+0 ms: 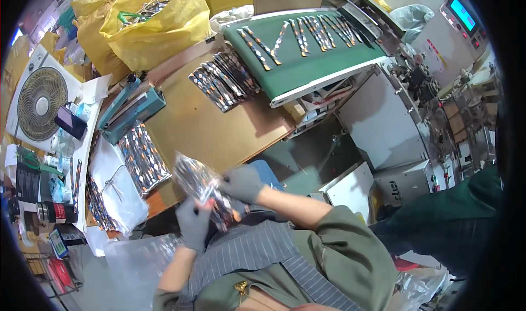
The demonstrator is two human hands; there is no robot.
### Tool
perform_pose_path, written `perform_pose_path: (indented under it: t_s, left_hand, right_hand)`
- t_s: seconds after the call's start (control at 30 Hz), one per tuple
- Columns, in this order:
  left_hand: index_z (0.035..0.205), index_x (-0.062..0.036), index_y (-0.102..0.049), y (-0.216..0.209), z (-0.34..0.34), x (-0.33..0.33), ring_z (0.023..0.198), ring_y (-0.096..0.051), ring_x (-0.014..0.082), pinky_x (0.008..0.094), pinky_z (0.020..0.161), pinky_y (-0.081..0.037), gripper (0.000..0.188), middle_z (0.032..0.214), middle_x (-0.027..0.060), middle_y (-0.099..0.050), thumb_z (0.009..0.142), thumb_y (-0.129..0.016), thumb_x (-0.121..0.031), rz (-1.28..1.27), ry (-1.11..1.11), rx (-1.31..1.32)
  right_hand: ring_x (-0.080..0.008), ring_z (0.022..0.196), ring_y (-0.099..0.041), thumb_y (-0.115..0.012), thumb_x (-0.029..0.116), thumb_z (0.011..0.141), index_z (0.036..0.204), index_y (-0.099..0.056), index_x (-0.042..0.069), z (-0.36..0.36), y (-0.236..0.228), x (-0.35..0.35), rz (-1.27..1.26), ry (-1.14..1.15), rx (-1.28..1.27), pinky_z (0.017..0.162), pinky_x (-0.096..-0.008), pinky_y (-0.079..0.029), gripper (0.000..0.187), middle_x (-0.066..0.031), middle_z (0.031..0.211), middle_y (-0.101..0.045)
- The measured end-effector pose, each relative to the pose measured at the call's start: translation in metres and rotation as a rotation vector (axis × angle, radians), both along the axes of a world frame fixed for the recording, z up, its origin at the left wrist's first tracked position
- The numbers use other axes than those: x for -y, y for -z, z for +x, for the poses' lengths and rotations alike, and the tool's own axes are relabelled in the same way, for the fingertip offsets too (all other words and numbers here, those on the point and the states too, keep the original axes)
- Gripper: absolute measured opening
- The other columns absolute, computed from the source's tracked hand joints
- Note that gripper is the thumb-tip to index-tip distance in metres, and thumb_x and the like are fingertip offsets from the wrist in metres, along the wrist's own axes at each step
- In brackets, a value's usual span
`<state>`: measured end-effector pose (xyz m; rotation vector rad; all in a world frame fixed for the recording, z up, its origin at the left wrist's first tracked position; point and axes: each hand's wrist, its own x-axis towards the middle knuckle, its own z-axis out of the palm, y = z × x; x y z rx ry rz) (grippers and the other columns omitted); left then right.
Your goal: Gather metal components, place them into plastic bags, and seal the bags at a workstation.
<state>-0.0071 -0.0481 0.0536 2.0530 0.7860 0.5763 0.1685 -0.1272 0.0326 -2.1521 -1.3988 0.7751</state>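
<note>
Between my two grey-gloved hands, close to my body, is a clear plastic bag [193, 175] filled with narrow dark packets patterned in orange and white. My right hand [242, 184] is closed on the bag's right side. My left hand [193, 224] grips it near its lower left edge; some fingers are blurred or hidden. To the left, a filled bag of the same packets [143, 158] lies beside a teal impulse sealer [134, 111]. Farther off on the brown table, a row of loose packets [224, 81] lies side by side.
Beyond the table a green conveyor belt [285, 83] carries several packets. Yellow sacks [153, 29] stand at the back left. A white fan [41, 105] and a black phone [71, 121] are far left. Machinery [433, 92] stands right, near another person's dark-clothed leg [438, 234].
</note>
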Motion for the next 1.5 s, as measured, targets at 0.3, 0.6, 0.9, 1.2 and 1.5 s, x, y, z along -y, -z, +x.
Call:
perform_pose_path:
  t_s: [0.3, 0.6, 0.9, 1.2, 1.5]
  left_hand:
    - [0.082, -0.0002, -0.06, -0.071, 0.051, -0.159, 0.055, -0.052, 0.0138, 0.0283, 0.051, -0.038, 0.018, 0.063, 0.0082, -0.059, 0.086, -0.058, -0.017, 0.53, -0.106, 0.106]
    - [0.096, 0.0008, -0.064, -0.117, 0.066, -0.169, 0.051, -0.057, 0.0138, 0.0279, 0.048, -0.043, 0.024, 0.064, 0.0073, -0.061, 0.09, -0.047, -0.016, 0.233, -0.018, -0.152]
    - [0.11, 0.0036, -0.059, -0.119, 0.047, -0.164, 0.052, -0.053, 0.0061, 0.0192, 0.039, -0.039, 0.03, 0.077, 0.0053, -0.062, 0.092, -0.046, -0.016, -0.075, 0.172, -0.194]
    - [0.109, 0.0025, -0.06, -0.14, 0.033, -0.141, 0.046, -0.051, 0.0059, 0.0189, 0.039, -0.037, 0.031, 0.068, 0.0039, -0.06, 0.092, -0.047, -0.019, -0.116, 0.065, 0.015]
    - [0.122, 0.0, -0.051, -0.15, 0.025, -0.165, 0.095, -0.058, 0.0144, 0.027, 0.082, -0.046, 0.055, 0.109, 0.0104, -0.059, 0.073, -0.073, -0.013, 0.333, -0.09, 0.46]
  right_hand:
    - [-0.0327, 0.067, -0.061, -0.061, 0.016, 0.073, 0.083, -0.051, 0.008, 0.051, -0.117, -0.09, 0.834, -0.07, 0.348, 0.056, -0.0428, -0.045, 0.016, -0.0113, 0.073, -0.06]
    - [-0.0353, 0.074, -0.061, -0.052, 0.019, 0.077, 0.082, -0.055, 0.008, 0.097, -0.132, -0.124, 0.453, 0.139, 0.349, 0.065, -0.0436, -0.046, 0.013, -0.0154, 0.074, -0.062]
    - [-0.0354, 0.08, -0.06, -0.054, 0.017, 0.076, 0.086, -0.057, 0.006, 0.095, -0.135, -0.106, 0.528, 0.091, 0.198, 0.07, -0.0424, -0.047, 0.015, -0.017, 0.08, -0.063]
    - [-0.0329, 0.088, -0.06, -0.061, 0.029, 0.077, 0.106, -0.054, 0.005, 0.081, -0.171, -0.1, 0.458, 0.008, 0.278, 0.077, -0.0395, -0.047, 0.038, -0.0164, 0.089, -0.062]
    - [-0.0364, 0.056, -0.056, -0.056, 0.029, 0.087, 0.078, -0.055, 0.007, 0.044, -0.155, -0.158, 0.748, -0.374, 0.069, 0.049, -0.0418, -0.042, 0.024, -0.0175, 0.059, -0.053]
